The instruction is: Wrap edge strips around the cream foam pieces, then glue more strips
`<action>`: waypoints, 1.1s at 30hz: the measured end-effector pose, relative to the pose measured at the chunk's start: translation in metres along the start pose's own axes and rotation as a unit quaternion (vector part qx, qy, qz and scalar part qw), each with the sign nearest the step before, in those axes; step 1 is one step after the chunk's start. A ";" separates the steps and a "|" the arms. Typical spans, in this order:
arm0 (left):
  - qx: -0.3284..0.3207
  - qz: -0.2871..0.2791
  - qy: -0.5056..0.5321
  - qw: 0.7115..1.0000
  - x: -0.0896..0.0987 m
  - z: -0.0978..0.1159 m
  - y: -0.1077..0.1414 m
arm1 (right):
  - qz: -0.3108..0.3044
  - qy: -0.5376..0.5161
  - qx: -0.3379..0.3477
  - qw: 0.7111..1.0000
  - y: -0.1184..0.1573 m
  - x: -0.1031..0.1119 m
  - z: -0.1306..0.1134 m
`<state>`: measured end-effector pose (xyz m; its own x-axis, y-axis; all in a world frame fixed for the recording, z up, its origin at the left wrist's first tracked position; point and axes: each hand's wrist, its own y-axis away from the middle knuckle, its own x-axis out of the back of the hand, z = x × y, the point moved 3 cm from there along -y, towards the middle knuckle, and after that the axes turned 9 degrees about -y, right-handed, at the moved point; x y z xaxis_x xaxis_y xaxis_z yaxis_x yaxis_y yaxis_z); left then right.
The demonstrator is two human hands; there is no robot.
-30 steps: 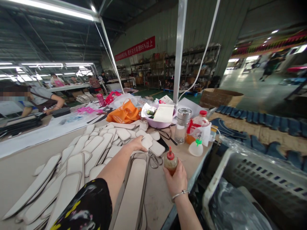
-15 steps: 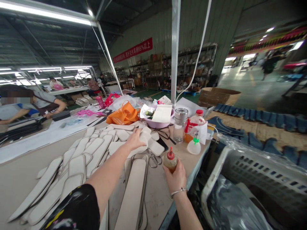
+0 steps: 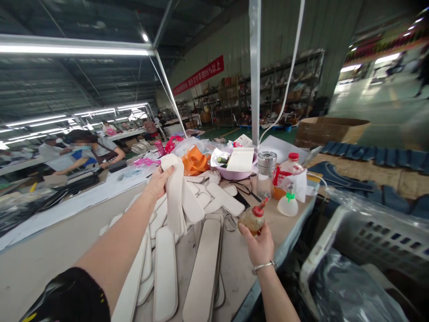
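Observation:
My left hand [image 3: 158, 182] is closed on a bundle of pale fabric strips [image 3: 174, 197], lifted above the pile with their lower ends hanging down. My right hand [image 3: 261, 247] grips a small squeeze bottle [image 3: 251, 221] with a red cap and brownish liquid inside, tilted with its nozzle up and to the right. Below and between the hands lies a stack of long pale padded pieces [image 3: 205, 264]. More such pieces [image 3: 165, 273] spread over the table under my left arm. Scissors [image 3: 229, 221] rest just left of the squeeze bottle.
A glass jar [image 3: 266, 174], a red-capped bottle [image 3: 292, 164] and a white bottle with a green collar [image 3: 288, 205] stand at the right. Behind are a purple basin [image 3: 234, 173] and orange bag [image 3: 195, 161]. A plastic crate [image 3: 321, 250] flanks the table; a co-worker [image 3: 100, 154] sits left.
My left hand has moved left and raised the strips off the pile. The squeeze bottle in my right hand has tipped from upright to tilted. The view has shifted left.

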<state>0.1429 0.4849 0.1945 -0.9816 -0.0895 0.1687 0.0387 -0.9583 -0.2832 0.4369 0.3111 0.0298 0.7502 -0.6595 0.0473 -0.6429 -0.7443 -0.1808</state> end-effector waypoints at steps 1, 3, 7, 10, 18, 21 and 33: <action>0.023 -0.011 -0.007 1.000 0.010 0.001 0.009 | -0.001 -0.003 -0.010 1.000 0.001 -0.001 0.000; 0.071 -0.053 -0.039 0.995 0.032 -0.001 0.031 | -0.009 -0.009 -0.029 0.999 0.003 -0.002 -0.002; 0.147 -0.125 -0.243 0.951 0.077 -0.025 0.075 | -0.012 -0.018 -0.026 0.999 0.009 -0.003 -0.008; 0.130 -0.094 -0.462 0.872 0.097 -0.046 0.087 | -0.019 -0.035 -0.032 0.999 0.012 -0.006 -0.011; 0.004 -0.136 -0.571 0.810 -0.025 -0.078 0.059 | -0.033 -0.053 -0.043 0.997 0.015 -0.010 -0.014; -0.043 -0.227 -0.558 0.797 -0.104 -0.099 0.053 | -0.033 -0.041 -0.050 0.997 0.014 -0.007 -0.016; -0.007 -0.198 -0.535 0.821 -0.159 -0.137 0.027 | -0.053 -0.071 -0.058 0.994 0.012 -0.010 -0.015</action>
<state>0.2749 0.5100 0.0306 -0.1895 0.0333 0.9813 -0.2537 -0.9671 -0.0162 0.4193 0.3074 0.0420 0.8237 -0.5614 -0.0797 -0.5664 -0.8215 -0.0665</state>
